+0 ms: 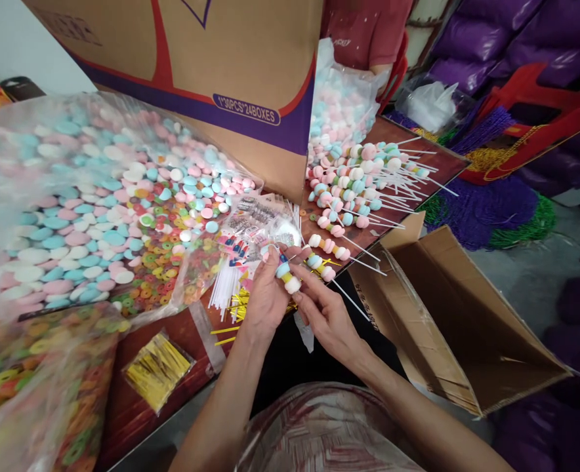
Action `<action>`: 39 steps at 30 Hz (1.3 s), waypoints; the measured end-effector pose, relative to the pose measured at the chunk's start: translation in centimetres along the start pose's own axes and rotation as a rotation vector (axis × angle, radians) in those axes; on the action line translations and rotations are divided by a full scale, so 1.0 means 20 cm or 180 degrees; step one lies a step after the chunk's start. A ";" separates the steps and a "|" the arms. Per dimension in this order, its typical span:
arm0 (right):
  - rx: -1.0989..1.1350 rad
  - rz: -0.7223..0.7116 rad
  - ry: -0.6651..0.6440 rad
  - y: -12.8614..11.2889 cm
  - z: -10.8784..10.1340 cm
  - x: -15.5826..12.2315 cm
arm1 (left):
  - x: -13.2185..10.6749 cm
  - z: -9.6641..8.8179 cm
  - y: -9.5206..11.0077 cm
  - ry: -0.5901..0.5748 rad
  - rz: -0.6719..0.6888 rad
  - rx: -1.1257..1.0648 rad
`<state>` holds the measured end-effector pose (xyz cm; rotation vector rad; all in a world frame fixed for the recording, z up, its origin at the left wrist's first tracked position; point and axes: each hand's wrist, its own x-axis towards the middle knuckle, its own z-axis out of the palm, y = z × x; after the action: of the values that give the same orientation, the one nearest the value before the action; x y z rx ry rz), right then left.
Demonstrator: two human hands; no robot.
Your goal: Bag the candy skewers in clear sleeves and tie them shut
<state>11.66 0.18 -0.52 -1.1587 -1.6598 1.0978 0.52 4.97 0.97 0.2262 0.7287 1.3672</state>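
My left hand (265,295) is closed around a candy skewer (285,274) with blue, yellow and white sweets, held over the table's front edge. My right hand (329,318) meets it from the right, thumb and fingers pinched at the white sweet on the skewer's near end. Part of the skewer is hidden by my fingers. Just beyond my hands lies a finished-looking candy skewer (319,265) with its white stick pointing toward me. More candy skewers (353,177) are piled behind it. White sticks (224,288) and yellow twist ties (239,305) lie beside my left hand.
Bags of pastel marshmallows (83,229) and ring gummies (159,272) spread over the left of the table. A large carton (211,72) stands at the back. A packet of yellow ties (159,370) lies front left. An open cardboard box (457,314) sits at right; a person (363,33) is behind.
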 end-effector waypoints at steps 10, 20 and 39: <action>-0.1078 -0.0567 0.0134 0.03 -0.03 0.05 | 0.00 0.01 0.00 0.0018 -0.0298 0.0391; -0.1610 -0.0926 0.0551 0.05 0.01 0.04 | 0.00 0.03 0.02 0.0125 -0.0547 0.0181; -0.2631 -0.0614 0.0225 0.03 0.00 0.05 | -0.03 -0.03 -0.02 0.0098 -0.0144 0.0679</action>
<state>11.53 1.22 -1.01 -1.4569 -2.1868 0.2145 0.49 4.15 0.35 0.3556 0.9012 1.2524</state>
